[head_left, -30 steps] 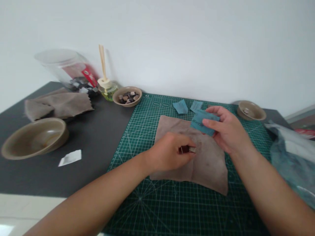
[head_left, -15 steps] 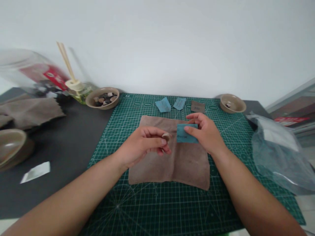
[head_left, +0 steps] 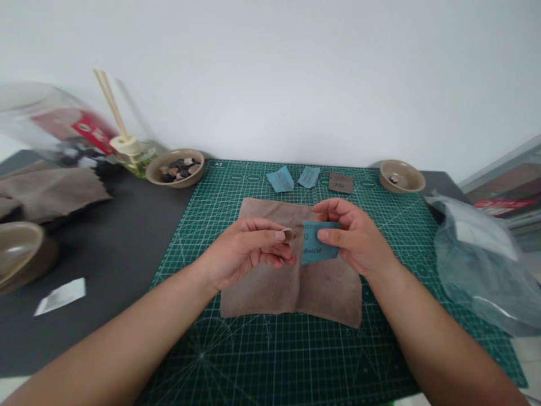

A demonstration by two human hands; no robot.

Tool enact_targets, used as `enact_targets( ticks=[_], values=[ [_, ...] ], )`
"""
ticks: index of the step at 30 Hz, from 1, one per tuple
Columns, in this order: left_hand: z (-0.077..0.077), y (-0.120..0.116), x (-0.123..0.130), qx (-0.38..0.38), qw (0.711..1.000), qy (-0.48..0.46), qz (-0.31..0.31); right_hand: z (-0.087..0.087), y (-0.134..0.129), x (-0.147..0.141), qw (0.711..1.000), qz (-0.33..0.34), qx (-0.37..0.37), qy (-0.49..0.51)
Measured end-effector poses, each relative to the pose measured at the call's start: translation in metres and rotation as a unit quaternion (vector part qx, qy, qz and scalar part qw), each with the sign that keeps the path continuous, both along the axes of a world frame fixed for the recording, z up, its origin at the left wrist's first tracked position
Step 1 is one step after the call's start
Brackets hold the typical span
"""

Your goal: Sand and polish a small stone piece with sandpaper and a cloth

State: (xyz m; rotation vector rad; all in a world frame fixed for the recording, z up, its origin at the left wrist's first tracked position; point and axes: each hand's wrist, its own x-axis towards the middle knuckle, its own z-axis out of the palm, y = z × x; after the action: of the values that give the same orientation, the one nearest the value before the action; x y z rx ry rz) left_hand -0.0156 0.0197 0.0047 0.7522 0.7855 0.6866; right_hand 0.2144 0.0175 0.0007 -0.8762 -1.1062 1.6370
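Between the cutting mat's [head_left: 253, 355] side edges, the left hand [head_left: 236, 251] pinches a small piece [head_left: 288, 235], the right hand [head_left: 359, 237] a blue sheet [head_left: 313, 242]; the piece, so slightly held, may slip

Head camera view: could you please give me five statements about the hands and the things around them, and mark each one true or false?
1. The right hand holds a blue paper. True.
2. The left hand is empty. False: it pinches a small pale piece.
3. The brown cloth lies on the green mat. True.
4. The bottle with sticks stands right of the mat. False: it stands to the left.
5. Dark and pale stones lie in the bowl beside that bottle. True.
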Motion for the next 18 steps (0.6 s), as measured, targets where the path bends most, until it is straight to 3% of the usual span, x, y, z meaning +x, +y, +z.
enact_targets(
  ticks=[7, 12, 18],
  values=[
    [-0.003, 0.0, 0.002, 0.011, 1.0, -0.011, -0.004, -0.007, -0.004, -0.005, 0.998, 0.028, 0.019, -0.048],
    [-0.006, -0.001, 0.003, 0.035, 0.999, 0.004, -0.019, -0.008, -0.005, -0.009, 0.993, -0.005, 0.061, -0.099],
    [-0.011, -0.001, 0.005, 0.056, 0.997, 0.034, -0.032, -0.003, -0.007, -0.016, 0.944, -0.073, 0.139, -0.292]
  ],
)
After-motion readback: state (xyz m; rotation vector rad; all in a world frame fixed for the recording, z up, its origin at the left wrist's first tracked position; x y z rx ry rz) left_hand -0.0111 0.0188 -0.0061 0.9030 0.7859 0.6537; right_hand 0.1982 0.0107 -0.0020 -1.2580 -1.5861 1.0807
